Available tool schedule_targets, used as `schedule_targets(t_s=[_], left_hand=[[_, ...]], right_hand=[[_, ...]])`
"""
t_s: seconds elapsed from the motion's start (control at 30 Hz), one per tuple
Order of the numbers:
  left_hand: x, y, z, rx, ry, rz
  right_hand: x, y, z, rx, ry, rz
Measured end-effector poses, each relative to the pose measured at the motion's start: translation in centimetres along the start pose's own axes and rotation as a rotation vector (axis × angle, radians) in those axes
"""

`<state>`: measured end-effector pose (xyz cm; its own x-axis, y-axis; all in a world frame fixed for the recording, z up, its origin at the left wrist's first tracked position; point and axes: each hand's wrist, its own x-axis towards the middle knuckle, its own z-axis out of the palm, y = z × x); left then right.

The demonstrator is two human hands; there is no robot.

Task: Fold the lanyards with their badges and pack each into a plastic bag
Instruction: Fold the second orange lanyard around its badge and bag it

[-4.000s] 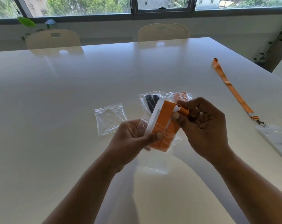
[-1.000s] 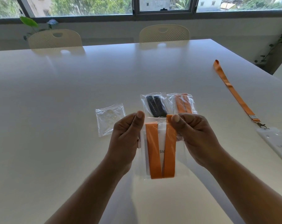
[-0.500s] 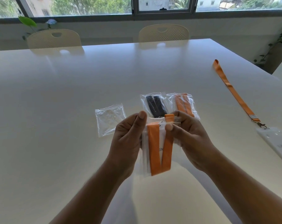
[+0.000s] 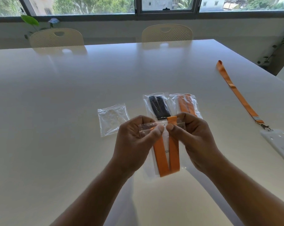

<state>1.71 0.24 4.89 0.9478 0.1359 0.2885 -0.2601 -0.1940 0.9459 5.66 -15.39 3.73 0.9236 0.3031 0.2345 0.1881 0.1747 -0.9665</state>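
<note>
While my left hand (image 4: pixel 134 141) and right hand (image 4: pixel 195 139) each pinch the top strip of the plastic bag (image 4: pixel 150 170) between thumb and curled fingers, I'd call this the sealing step. The bag hangs just above the table (image 4: pixel 56 111), close to me, with the folded orange lanyard (image 4: pixel 160 160) inside: flat woven ribbon doubled into a narrow V, and a pale badge (image 4: pixel 166 144) showing between the two strands. One ribbon end pokes up past the mouth, so the next move probably means tucking it down before pressing the strip closed along its width.

The film is thin, glossy and crinkled, likely slippery.

Behind my hands lie two filled bags, the black lanyard pack (image 4: pixel 159 108) and the orange lanyard pack (image 4: pixel 186 105), side by side. An empty bag (image 4: pixel 112 119) sits to the left. Well off to the right, a loose lanyard (image 4: pixel 235 93) stretches out, clipped to its badge holder (image 4: pixel 278 144), not yet folded.
</note>
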Motion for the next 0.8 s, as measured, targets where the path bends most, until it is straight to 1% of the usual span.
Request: schedule_targets(t_s=[0.17, 0.33, 0.47, 0.63, 0.8], left_hand=[[-0.1, -0.1, 0.2, -0.049, -0.011, -0.045], [0.2, -0.1, -0.1, -0.261, 0.085, -0.2], [0.4, 0.0, -0.2, -0.397, 0.102, -0.276], [0.5, -0.1, -0.1, -0.35, 0.117, -0.257], [0.3, -0.3, 0.3, -0.347, 0.139, -0.247]], right_hand=[[-0.1, -0.3, -0.1, 0.003, 0.017, -0.002], [0.2, -0.8, -0.4, -0.02, 0.051, -0.019], [0.3, -1.1, -0.9, 0.012, 0.044, 0.066], [0.4, -1.1, -1.1, -0.039, 0.113, 0.035], [0.3, -0.7, -0.9, -0.052, 0.117, -0.016]])
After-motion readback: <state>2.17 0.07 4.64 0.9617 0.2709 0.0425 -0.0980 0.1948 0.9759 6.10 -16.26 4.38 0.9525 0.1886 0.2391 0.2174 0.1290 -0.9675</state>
